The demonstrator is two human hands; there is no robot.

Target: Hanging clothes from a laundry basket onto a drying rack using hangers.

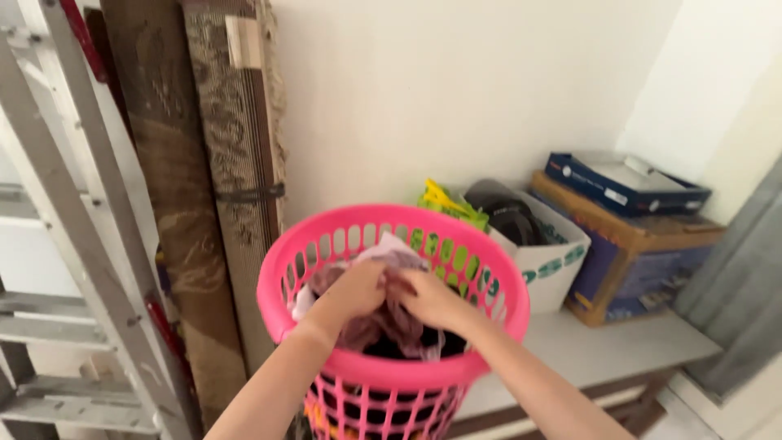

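Overall light: soft, even daylight is filling the scene; no glare is showing.
Wall beyond the hands: the pale wall (456,90) is reading brightest, nearly washing out to the right.
Shadows: faint ones are lying inside the pink basket (342,236) under both hands.
Sharpness: the left hand (358,285) and right hand (432,300) are blurring slightly.
Edges: the ladder (57,204) left of the hands is bending with lens distortion.

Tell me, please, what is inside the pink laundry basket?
Inside the pink laundry basket lies a pinkish-mauve garment over dark fabric; both hands grip the garment. Deeper contents are covered.
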